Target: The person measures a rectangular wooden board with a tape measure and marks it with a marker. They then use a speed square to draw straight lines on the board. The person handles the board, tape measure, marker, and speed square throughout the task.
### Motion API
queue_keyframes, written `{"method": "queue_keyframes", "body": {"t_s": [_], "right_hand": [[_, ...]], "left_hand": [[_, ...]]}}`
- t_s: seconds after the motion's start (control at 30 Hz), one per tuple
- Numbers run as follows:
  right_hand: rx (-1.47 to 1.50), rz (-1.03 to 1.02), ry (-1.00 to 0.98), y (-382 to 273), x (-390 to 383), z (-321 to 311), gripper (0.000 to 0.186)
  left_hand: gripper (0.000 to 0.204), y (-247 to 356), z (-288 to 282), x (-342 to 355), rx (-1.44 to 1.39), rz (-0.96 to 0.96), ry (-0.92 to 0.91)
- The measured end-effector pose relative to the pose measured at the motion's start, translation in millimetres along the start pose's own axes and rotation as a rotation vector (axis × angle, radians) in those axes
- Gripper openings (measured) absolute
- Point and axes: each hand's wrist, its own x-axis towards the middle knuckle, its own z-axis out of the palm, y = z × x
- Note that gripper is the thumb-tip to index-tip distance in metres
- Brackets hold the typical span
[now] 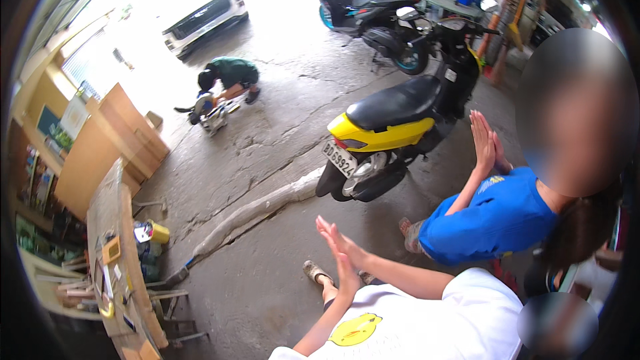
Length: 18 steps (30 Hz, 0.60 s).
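Observation:
My left hand [346, 275] and my right hand [352, 251] meet palm to palm in front of my white shirt [427, 320], fingers straight and stretched out, pointing up and forward. I see nothing held in either one. To my right, a person in a blue T-shirt [487, 220] has their own two hands [488, 140] pressed together upright in the same manner, apart from mine.
A yellow-and-black scooter [380, 130] stands ahead, a dark scooter [360, 13] behind it. A person in green [230, 73] crouches over a machine [210, 117]. A wooden workbench [120, 227] and plywood boards [100, 160] line the left. A low concrete ridge [247, 217] crosses the floor.

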Motion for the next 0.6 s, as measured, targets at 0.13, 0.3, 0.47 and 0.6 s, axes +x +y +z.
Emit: {"method": "queue_keyframes", "body": {"t_s": [0.13, 0.3, 0.47, 0.6], "right_hand": [[-0.298, -0.162, 0.418, 23, 66, -32, 0.060], [-0.437, -0.351, 0.698, 2, 99, 4, 0.026], [-0.407, -0.297, 0.650, -32, 105, 54, 0.031], [-0.490, -0.367, 0.554, -66, 99, 77, 0.036]], "left_hand": [[0.085, 39, -52, 24, -0.006, -0.094, -0.357], [0.055, 87, -180, 88, 0.157, -0.234, -0.152], [0.065, 98, -307, 141, 0.241, -0.024, 0.161], [0.067, 138, -346, 179, 0.307, 0.206, 0.015]]}}
